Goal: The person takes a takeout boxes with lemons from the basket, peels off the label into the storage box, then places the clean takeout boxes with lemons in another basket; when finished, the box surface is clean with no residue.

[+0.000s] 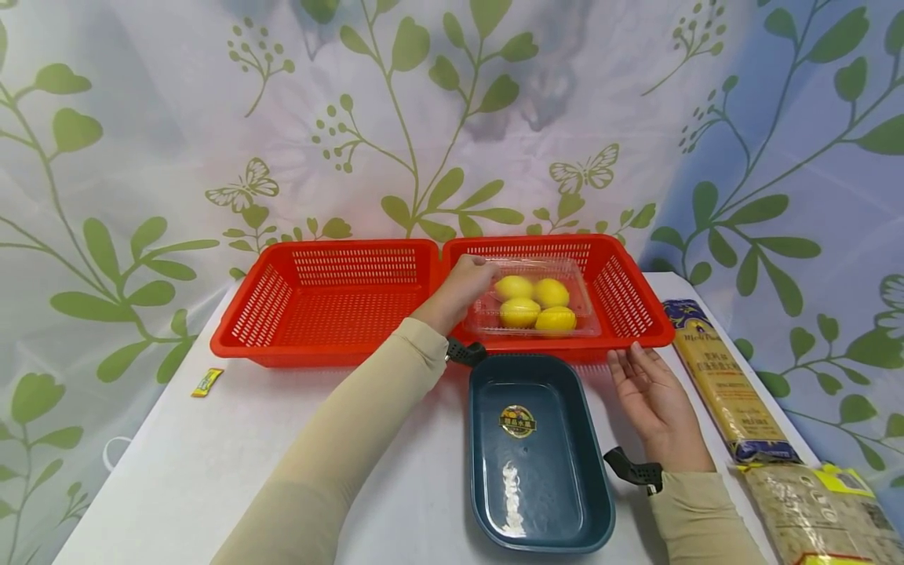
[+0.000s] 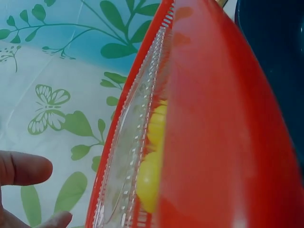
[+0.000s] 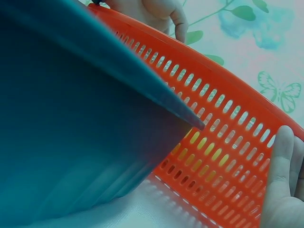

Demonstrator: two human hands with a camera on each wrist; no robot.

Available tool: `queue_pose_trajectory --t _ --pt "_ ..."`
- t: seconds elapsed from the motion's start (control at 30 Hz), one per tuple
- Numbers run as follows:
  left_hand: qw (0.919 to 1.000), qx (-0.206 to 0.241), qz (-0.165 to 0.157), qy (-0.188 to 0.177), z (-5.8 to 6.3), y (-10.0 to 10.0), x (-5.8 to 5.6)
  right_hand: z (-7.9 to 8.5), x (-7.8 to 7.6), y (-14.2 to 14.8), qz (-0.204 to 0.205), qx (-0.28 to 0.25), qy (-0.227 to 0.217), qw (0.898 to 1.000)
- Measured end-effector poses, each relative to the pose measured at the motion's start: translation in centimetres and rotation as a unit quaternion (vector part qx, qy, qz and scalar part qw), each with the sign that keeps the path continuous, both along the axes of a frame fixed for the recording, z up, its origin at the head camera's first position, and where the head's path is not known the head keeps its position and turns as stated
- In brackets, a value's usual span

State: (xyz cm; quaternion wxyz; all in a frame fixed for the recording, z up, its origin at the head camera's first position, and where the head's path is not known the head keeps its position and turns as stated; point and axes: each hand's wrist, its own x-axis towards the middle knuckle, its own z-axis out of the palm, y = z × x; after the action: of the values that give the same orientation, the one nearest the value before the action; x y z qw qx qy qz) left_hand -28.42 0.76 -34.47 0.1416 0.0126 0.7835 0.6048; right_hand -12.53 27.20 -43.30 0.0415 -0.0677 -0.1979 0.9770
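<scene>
My left hand [image 1: 462,289] is over the right red basket [image 1: 628,314], at the left edge of a clear plastic box [image 1: 586,322] lying inside it. Several yellow lemons [image 1: 519,312] sit in that box. In the left wrist view, the left fingers [image 2: 28,168] are spread with a gap between them. My right hand [image 1: 657,404] is palm up at the basket's front right, its fingertips at the rim. From the right wrist, a finger [image 3: 281,161] lies along the basket's slotted outer wall.
A second red basket [image 1: 339,314] adjoins on the left. In front stands a dark blue tray [image 1: 544,463] with a gold label. A small yellow packet [image 1: 207,382] lies at the left. Along the right edge are a noodle packet [image 1: 727,377] and another clear bag [image 1: 819,510].
</scene>
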Motion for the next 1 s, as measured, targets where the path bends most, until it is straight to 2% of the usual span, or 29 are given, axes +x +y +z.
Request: queue_pose_trajectory --t 0.17,0.43,0.87,1.0 --pt "1.0 0.007 -0.004 0.0 0.3 -0.4 0.4 0.0 0.0 0.0 0.004 0.002 0.002 1.0" --pt "0.9995 0.013 0.027 0.008 0.8 -0.7 1.2 -0.1 0.1 0.2 0.003 -0.001 0.007 1.0" --pt "0.9975 0.054 0.017 0.041 2.4 -1.9 3.2 -0.1 0.2 0.3 0.006 -0.011 0.0 1.0" --pt "0.9975 0.057 0.015 0.039 2.4 -2.9 3.9 -0.1 0.2 0.3 0.008 -0.006 0.002 1.0"
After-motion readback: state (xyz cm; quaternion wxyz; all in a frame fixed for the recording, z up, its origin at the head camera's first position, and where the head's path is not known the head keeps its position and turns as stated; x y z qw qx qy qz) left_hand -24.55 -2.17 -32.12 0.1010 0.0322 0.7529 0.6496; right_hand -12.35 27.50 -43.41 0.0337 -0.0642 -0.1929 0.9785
